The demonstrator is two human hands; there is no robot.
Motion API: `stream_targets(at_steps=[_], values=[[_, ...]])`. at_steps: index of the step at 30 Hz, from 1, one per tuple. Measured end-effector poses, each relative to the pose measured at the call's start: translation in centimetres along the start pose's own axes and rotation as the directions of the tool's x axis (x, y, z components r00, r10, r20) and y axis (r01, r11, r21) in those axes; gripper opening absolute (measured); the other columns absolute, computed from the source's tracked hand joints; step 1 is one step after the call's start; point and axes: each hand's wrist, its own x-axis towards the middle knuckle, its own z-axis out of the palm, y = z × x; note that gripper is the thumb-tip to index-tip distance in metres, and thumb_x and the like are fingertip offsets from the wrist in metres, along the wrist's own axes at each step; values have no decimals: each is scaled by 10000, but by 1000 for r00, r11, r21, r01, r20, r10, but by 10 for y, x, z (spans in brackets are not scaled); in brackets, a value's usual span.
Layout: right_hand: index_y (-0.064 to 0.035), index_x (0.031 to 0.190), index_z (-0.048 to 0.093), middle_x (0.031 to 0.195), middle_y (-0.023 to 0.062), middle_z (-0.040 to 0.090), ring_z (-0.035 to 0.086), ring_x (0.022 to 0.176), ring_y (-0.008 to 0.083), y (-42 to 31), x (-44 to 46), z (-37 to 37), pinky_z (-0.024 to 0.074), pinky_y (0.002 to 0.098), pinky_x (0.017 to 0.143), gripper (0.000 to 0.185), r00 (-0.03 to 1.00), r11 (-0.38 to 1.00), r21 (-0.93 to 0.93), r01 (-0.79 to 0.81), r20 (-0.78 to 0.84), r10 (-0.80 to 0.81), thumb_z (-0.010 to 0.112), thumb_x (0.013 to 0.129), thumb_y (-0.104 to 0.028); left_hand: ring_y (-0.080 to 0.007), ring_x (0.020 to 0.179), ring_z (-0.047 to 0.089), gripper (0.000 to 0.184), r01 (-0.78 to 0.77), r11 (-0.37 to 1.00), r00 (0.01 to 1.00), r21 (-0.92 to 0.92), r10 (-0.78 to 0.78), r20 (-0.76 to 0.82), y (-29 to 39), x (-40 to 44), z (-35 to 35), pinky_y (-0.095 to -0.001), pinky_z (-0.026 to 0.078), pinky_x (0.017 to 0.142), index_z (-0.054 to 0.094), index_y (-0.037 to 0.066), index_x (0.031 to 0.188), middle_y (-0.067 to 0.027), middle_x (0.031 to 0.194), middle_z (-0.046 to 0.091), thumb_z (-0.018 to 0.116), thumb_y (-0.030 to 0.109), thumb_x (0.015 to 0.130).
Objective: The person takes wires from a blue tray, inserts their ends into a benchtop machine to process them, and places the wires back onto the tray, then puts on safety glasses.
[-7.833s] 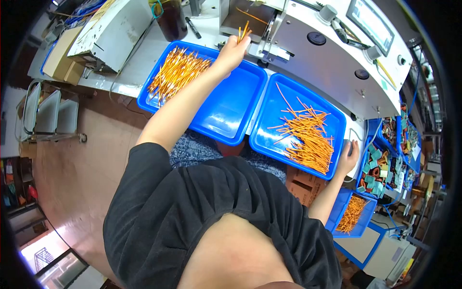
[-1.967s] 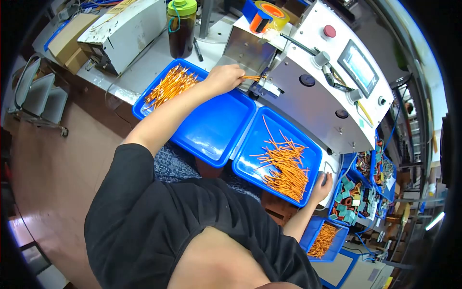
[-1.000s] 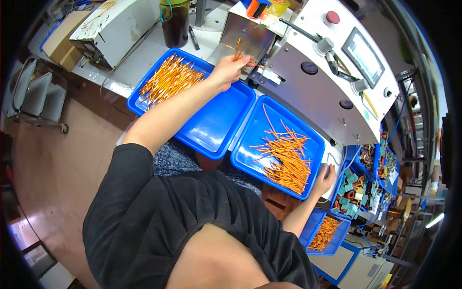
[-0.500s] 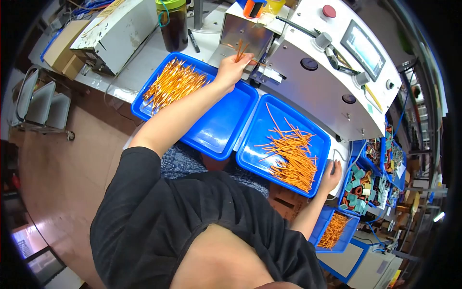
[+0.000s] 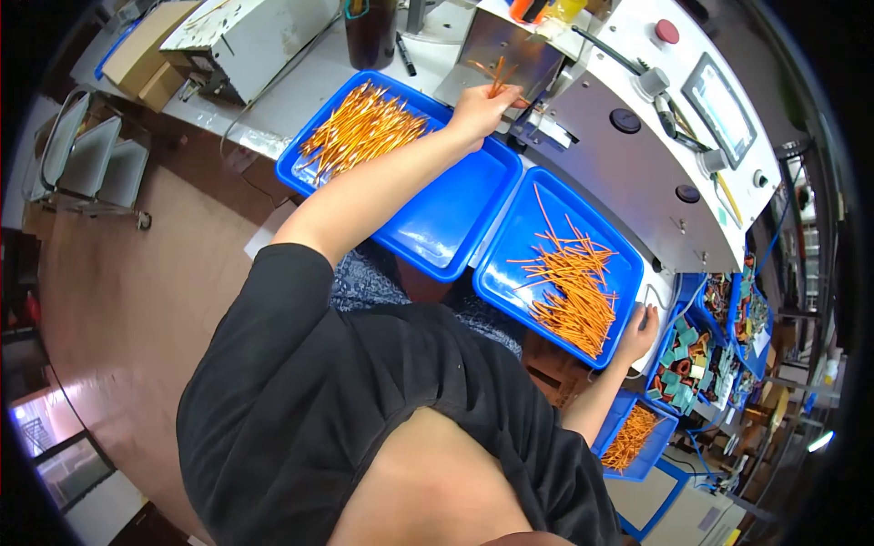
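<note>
My left hand (image 5: 483, 114) is closed on several short orange wires (image 5: 497, 77), whose ends fan out above the fingers. It is beside the small metal clamp-like part (image 5: 552, 133) on the front of a white machine (image 5: 596, 150); whether a wire touches that part I cannot tell. Below my left arm sits a blue tray (image 5: 437, 237) with a pile of orange wires with pale ends (image 5: 360, 127). My right hand (image 5: 639, 338) curls around a small dark object (image 5: 645, 318) by the second blue tray (image 5: 496, 278), which bears loose orange wires (image 5: 574, 296).
The machine carries a screen (image 5: 719, 109) and a red button (image 5: 667, 32). A dark jar (image 5: 370, 36) and a black marker (image 5: 405, 55) are on the bench. To the right are a small bin of orange wires (image 5: 633, 441) and bins of green and copper-coloured parts (image 5: 681, 369).
The view has shifted, so the bench and trays appear farther right and slightly higher. My left hand stays by the machine with the wires, and my right hand stays beside the tray.
</note>
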Motion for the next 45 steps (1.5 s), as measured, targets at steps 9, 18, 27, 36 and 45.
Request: stream_targets(at_steps=[9,18,27,36,45], values=[[42,1078,636,1170,214,611,564,1115,344,0,-1,2,415,394,977,329,999,999,22,27,-44,-26,609,898,-232,-39,462,320,281,259,966,964,15,-260,50,14,-14,-27,-212,214,394,525,91,1020,1,773,485,487,361,956],[-9,1096,640,1201,186,600,535,1157,329,2,-3,3,392,394,1008,313,997,999,12,-46,-65,46,638,871,-227,-26,648,353,283,156,981,972,-116,-132,192,60,-131,-83,-186,284,561,562,-8,1210,38,820,486,507,127,967],[-58,1065,662,1176,159,619,553,1133,329,-10,-2,-7,423,397,972,295,990,998,-24,-54,-131,51,657,846,-255,-51,627,409,391,-112,994,978,2,110,-178,67,-149,-97,-218,351,598,420,53,1383,-28,858,586,442,159,1008],[-87,1088,658,1194,127,619,551,1146,301,-10,-3,-5,424,385,976,297,990,997,-35,-71,-121,66,657,847,-261,-36,627,472,250,-274,758,933,592,358,-27,49,-152,-74,-182,343,556,543,-19,1178,-24,721,587,455,104,980],[-49,1089,650,1193,160,608,553,1144,297,0,-4,0,413,366,989,307,992,999,-11,-48,-121,46,656,861,-255,-83,625,521,106,-250,824,931,509,349,-109,54,-164,-86,-206,405,556,475,30,1055,-42,711,564,467,65,956]])
